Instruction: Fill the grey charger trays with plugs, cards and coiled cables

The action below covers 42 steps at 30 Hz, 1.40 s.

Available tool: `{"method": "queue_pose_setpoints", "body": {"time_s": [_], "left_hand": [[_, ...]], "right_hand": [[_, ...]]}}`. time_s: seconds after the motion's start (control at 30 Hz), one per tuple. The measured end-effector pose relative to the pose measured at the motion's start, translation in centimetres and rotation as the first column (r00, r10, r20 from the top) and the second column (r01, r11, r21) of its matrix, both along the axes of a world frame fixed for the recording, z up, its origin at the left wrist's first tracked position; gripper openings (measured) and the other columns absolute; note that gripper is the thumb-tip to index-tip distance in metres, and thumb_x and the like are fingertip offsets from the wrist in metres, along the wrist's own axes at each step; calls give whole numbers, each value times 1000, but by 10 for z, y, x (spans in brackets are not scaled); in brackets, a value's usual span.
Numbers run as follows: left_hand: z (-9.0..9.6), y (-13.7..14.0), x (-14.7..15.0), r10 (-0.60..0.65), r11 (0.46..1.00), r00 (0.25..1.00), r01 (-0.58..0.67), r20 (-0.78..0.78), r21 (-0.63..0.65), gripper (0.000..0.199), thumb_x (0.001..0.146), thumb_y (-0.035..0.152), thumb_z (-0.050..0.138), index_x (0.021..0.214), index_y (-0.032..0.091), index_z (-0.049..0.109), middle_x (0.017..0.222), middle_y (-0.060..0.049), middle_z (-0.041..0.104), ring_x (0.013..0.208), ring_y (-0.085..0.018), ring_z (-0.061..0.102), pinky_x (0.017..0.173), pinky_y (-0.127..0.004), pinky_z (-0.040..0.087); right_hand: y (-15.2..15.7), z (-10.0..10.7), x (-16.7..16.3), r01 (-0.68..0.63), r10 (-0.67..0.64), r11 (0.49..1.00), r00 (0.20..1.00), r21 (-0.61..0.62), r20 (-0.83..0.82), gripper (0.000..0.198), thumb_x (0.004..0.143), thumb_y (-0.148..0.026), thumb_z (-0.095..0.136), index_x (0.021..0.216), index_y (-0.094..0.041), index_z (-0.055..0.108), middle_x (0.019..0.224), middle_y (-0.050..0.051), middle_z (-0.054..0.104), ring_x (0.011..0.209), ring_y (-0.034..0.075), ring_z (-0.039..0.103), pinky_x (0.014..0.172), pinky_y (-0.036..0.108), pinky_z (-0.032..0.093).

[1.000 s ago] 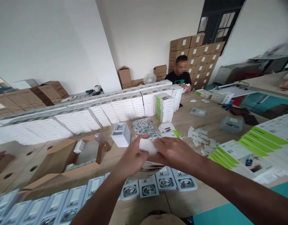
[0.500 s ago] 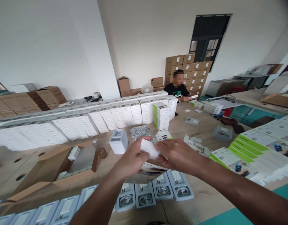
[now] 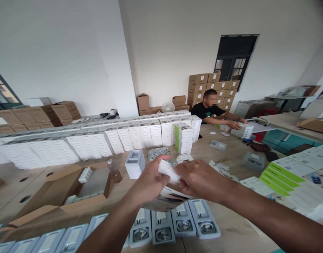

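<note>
A small white carton (image 3: pixel 167 169) is held between my two hands above the table. The fingers and thumb of my left hand (image 3: pixel 149 181) close round its left side. My right hand (image 3: pixel 197 175) pinches the carton's right end, and its fingers hide that part. Just under my hands is a larger box with a printed picture (image 3: pixel 164 199), partly covered by them. Nearer to me, several grey trays (image 3: pixel 163 236) lie in a row, with coiled cables and flat pieces inside.
White boxes (image 3: pixel 140 135) line the table's far side. An open brown carton (image 3: pixel 98 200) and a bottle (image 3: pixel 114 172) stand at left. Green-edged boxes (image 3: pixel 285 175) are stacked at right. Across the table, a co-worker (image 3: pixel 209 109) touches stacked white boxes (image 3: pixel 242 131).
The co-worker's arms have reached out to the stacked white boxes at the right. My hands keep almost the same hold on the white carton. The view has tilted up slightly.
</note>
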<state>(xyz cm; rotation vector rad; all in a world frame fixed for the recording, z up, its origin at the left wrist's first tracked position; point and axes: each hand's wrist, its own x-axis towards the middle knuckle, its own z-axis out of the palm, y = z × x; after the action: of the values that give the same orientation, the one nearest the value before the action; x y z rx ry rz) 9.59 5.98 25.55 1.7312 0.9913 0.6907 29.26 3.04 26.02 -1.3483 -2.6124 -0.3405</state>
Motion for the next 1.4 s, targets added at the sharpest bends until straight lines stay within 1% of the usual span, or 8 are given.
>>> {"method": "queue_pose_setpoints", "body": {"time_s": [0.3, 0.47, 0.57, 0.7, 0.83, 0.93, 1.13, 1.4], "left_hand": [[-2, 8, 7, 3, 999, 999, -5, -32, -52, 61, 75, 17, 56, 132, 35, 45, 65, 4, 55, 46, -11, 44, 44, -23, 32], [8, 6, 12, 36, 997, 999, -38, -38, -67, 66, 67, 9, 55, 131, 27, 47, 56, 6, 47, 46, -11, 42, 42, -22, 27], [8, 7, 9, 56, 996, 998, -57, -15, -63, 67, 66, 8, 57, 130, 25, 49, 62, 5, 53, 48, -10, 44, 43, -22, 29], [-5, 14, 5, 50, 995, 998, -48, 27, -84, 70, 64, 9, 59, 131, 26, 48, 67, 4, 57, 49, -10, 46, 44, -22, 31], [-15, 20, 6, 78, 995, 997, -77, 13, -71, 75, 65, 11, 60, 136, 28, 44, 64, 4, 57, 48, -12, 47, 45, -23, 32], [-15, 20, 9, 74, 994, 997, -73, 11, -81, 81, 63, 11, 62, 140, 25, 41, 67, 2, 59, 54, -14, 52, 49, -24, 35], [-14, 20, 10, 62, 991, 998, -59, 25, -119, 83, 63, 9, 62, 142, 22, 40, 65, 4, 56, 50, -12, 47, 49, -24, 33], [-5, 22, 9, 108, 984, 993, -100, 45, -150, 82, 63, 12, 61, 142, 24, 39, 79, 0, 62, 57, -12, 50, 52, -25, 34]], "right_hand": [[-5, 14, -15, 100, -102, 995, 979, 25, 179, 16, 85, -21, 50, 83, -14, 64, 76, 9, 71, 69, 25, 66, 57, 30, 33], [2, 15, -18, 38, -42, 999, 976, 20, 216, 26, 90, -27, 45, 79, -14, 65, 73, 10, 71, 65, 25, 66, 57, 31, 35], [9, 10, -12, -9, 12, 1000, 984, -18, 178, 22, 86, -30, 48, 79, -16, 63, 72, 8, 70, 65, 24, 66, 59, 31, 36], [15, 3, -9, -35, 45, 998, 984, -57, 172, 13, 77, -26, 55, 78, -17, 63, 71, 6, 70, 66, 23, 66, 58, 30, 35], [17, 3, -16, 5, 1, 1000, 979, -31, 203, 26, 85, -31, 48, 75, -14, 65, 70, 10, 70, 64, 24, 66, 57, 31, 36], [21, 8, -22, 18, 0, 997, 972, -75, 236, 32, 85, -34, 48, 70, -14, 68, 69, 11, 71, 62, 25, 66, 56, 31, 35], [29, 21, -23, 60, 6, 976, 953, -209, 302, 16, 71, -17, 55, 66, -14, 69, 72, 10, 73, 67, 23, 67, 56, 30, 34], [30, 20, -19, 41, -9, 994, 958, -103, 287, 19, 77, -25, 54, 73, -13, 68, 74, 11, 71, 68, 25, 67, 59, 31, 38]]}}
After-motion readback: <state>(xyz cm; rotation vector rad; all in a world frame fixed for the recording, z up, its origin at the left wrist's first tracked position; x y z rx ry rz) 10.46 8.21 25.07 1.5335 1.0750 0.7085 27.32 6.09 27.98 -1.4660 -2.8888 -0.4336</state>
